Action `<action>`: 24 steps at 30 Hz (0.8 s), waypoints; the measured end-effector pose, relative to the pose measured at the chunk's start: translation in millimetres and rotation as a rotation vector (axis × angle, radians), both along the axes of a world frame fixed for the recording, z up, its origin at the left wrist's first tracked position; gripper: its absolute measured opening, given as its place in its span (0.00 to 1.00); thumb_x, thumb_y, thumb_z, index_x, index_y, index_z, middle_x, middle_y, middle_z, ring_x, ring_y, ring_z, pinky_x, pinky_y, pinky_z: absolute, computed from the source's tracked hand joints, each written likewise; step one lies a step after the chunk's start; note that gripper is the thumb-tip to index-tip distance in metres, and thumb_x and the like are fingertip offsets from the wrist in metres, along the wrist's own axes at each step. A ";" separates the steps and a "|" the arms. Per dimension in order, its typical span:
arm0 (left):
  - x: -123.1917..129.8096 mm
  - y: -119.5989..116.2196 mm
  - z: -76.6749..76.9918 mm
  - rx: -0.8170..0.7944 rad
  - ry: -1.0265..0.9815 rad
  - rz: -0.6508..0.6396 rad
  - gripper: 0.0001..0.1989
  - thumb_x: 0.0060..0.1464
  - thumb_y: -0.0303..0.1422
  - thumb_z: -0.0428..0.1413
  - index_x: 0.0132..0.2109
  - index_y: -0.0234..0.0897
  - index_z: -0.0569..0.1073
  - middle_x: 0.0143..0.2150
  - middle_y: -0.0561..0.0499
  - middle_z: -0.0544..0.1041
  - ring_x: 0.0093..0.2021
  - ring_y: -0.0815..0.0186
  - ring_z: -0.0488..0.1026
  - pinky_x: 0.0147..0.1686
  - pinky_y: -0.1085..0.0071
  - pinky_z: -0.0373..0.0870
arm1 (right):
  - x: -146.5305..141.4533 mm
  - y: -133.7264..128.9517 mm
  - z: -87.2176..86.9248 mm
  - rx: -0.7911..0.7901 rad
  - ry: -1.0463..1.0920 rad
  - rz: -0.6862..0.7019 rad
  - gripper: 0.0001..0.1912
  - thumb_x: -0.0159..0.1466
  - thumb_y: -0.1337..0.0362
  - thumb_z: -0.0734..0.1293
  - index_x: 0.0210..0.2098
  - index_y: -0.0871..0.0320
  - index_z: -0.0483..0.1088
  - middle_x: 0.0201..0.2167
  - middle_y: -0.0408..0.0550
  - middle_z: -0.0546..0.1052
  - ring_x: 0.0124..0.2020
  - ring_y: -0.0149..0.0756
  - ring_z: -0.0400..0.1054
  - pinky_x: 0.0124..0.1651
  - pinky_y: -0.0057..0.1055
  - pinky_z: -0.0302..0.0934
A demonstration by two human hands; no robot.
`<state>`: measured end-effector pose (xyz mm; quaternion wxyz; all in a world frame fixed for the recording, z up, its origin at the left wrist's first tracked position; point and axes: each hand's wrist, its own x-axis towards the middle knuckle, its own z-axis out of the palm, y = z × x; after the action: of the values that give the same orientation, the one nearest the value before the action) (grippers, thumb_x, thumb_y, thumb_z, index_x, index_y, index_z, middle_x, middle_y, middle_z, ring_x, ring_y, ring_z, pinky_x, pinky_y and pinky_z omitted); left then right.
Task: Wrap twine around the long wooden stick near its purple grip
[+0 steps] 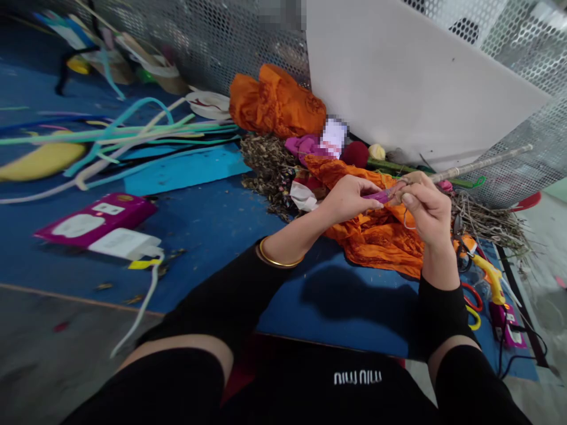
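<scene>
My left hand is closed around the purple end of a slender stick, pinching it between thumb and fingers. The stick's pale shaft shows beyond my right hand, slanting up to the right. Against the stick, my right hand is closed in a pinch; a thin string hangs in a loop below its fingertips. Where string and stick meet is mostly hidden by the fingers. Crumpled orange cloth lies on the blue table beneath both hands.
Dry leaves, an orange bundle and a phone lie behind. Twigs, a yellow glue gun and scissors are at right. Foam-like strips and a purple packet lie left. A white board leans behind.
</scene>
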<state>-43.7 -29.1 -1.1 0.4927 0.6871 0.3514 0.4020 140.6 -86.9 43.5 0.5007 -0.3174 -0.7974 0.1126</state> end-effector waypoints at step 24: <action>13.4 -31.0 1.7 0.740 0.863 0.164 0.21 0.63 0.35 0.55 0.59 0.30 0.77 0.38 0.37 0.85 0.38 0.46 0.83 0.31 0.63 0.65 | 5.9 29.5 -24.6 -0.236 -0.036 -0.228 0.15 0.71 0.61 0.65 0.29 0.56 0.75 0.34 0.44 0.76 0.38 0.33 0.70 0.45 0.33 0.63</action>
<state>-30.3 -60.0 0.6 -0.0013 0.8861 0.4089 0.2184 146.5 -57.3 18.9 0.4552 -0.4644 -0.7463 0.1424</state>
